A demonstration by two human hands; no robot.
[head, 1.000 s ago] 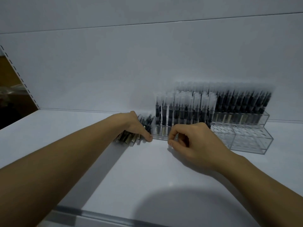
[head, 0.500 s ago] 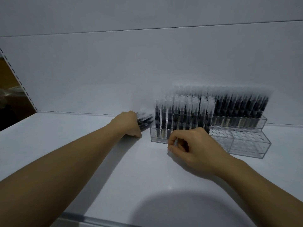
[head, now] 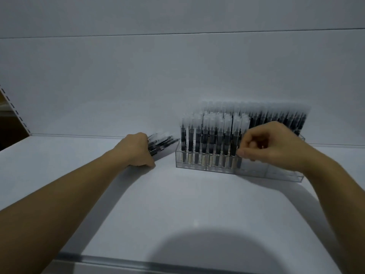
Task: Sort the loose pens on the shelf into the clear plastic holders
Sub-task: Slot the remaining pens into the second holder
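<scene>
Pens fill the left half of the front holder (head: 199, 166), a clear plastic rack on the white shelf (head: 177, 204). These standing pens (head: 209, 139) are upright, dark barrels down and frosted caps up. The holder's right half shows bare cells. Just behind it the rear holder (head: 301, 137) carries a longer row of the same pens against the back wall (head: 177, 76), their caps blurred.

The left hand (head: 138, 150) rests on the shelf just left of the front holder, apart from it. Its grip is closed round a bundle of loose pens (head: 161, 142), fingers curled over them. The dark ends of the bundle fan out to the right and slightly upward, towards the holder's left end without touching it.

The right hand (head: 274, 145) is raised in front of the holders, over the bare part of the front one, and hides some of the rear row. Its grip is narrow: thumb and forefinger pinch the end pen (head: 235, 139), the rightmost in the front row, low on its barrel. That pen is upright, its lower end inside the holder. The other fingers are curled in loosely.

At the far left a slotted upright (head: 11, 107) marks the end of the shelf.
</scene>
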